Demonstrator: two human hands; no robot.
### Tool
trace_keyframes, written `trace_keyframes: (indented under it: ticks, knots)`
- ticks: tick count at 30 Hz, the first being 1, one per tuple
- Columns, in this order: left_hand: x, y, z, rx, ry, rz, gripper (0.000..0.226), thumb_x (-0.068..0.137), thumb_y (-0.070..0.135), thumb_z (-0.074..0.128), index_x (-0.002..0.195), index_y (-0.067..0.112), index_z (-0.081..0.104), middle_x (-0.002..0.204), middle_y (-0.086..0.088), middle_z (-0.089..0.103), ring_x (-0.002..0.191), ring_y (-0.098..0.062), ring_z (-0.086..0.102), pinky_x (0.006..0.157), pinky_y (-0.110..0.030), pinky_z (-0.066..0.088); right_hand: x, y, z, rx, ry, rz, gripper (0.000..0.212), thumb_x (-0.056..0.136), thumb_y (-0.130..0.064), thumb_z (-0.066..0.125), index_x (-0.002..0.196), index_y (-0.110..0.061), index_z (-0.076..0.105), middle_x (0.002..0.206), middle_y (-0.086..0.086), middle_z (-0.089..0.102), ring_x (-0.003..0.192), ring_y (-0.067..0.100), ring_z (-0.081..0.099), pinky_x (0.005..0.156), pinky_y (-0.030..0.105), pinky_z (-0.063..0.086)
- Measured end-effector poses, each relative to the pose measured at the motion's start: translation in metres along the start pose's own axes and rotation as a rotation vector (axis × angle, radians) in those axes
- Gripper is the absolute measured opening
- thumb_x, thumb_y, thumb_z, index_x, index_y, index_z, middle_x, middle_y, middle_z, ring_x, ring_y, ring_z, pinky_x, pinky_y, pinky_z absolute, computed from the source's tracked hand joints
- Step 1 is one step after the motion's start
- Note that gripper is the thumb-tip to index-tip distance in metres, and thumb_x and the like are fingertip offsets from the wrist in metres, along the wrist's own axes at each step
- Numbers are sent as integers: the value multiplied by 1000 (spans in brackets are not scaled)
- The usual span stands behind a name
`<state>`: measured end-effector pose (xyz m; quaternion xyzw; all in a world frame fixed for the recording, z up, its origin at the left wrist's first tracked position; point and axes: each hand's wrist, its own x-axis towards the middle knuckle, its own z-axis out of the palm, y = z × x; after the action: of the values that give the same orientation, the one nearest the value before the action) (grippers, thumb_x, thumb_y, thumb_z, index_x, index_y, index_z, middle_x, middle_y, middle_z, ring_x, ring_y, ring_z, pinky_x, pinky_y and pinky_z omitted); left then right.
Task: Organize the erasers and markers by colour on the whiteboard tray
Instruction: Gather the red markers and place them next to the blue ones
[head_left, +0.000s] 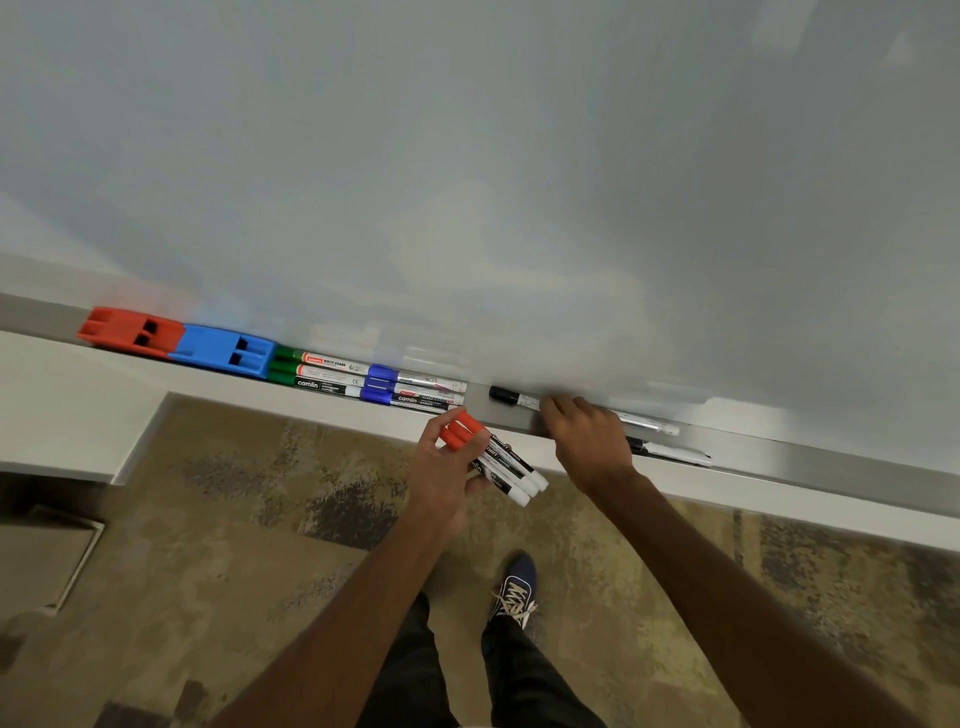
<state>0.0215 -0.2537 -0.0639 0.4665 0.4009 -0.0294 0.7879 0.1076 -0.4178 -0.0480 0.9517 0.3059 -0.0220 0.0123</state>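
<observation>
Left hand (447, 467) grips three red markers (493, 460) just off the tray (831, 462). Right hand (587, 441) rests on the black markers (506, 396); finger closure unclear. Sorting underway; next, seat reds beside blue markers (410, 387).

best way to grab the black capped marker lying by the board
Pinch the black-capped marker at its exposed barrel beside the cap, coming from above and the tray's open front. It lies flat along the tray, with the board close behind and the right hand covering its middle.

Soft even light, perhaps slight blur
</observation>
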Motion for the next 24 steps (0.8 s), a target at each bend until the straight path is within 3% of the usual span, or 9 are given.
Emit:
trace_keyframes:
  ticks: [3,6,11,14,20,24]
  knots:
    - [0,0,0,-5,7,6,46,85,1,72,123,24,62,118,-19,68,98,-34,73,78,-52,62,6,1,1,-21,-13,-32,39,48,9,77,83,-6,68,73,9,69,66,28,66,47,32,51]
    - [0,0,1,9,9,5,47,85,2,72,126,23,61,120,-20,67,101,-36,72,82,-55,60,4,6,5,32,78,-40,32,54,13,66,81,-5,67,73,10,68,69,29,64,47,33,50]
    - [2,1,6,25,17,4,47,85,3,73,124,26,63,114,-16,71,94,-32,75,76,-48,63,-41,47,20,69,241,87,33,74,11,55,99,-4,70,89,12,72,88,34,60,68,41,50]
    - [2,-2,14,1,9,-8,43,84,1,74,115,29,68,109,-15,73,91,-30,76,67,-40,62,-72,82,28,21,253,184,38,71,15,62,104,-2,70,94,14,73,89,35,59,72,42,45]
    - [-3,-9,27,2,-3,-19,39,83,2,75,110,31,71,110,-15,73,93,-30,76,71,-41,61,-92,111,34,-59,200,254,46,62,19,60,101,-3,70,92,14,68,84,36,58,72,44,40]
    - [-6,-10,32,-3,19,-21,40,82,1,75,111,29,70,112,-15,72,92,-29,76,69,-39,61,-91,115,38,-100,187,236,51,63,16,60,110,-2,68,99,16,68,90,38,59,77,46,42]
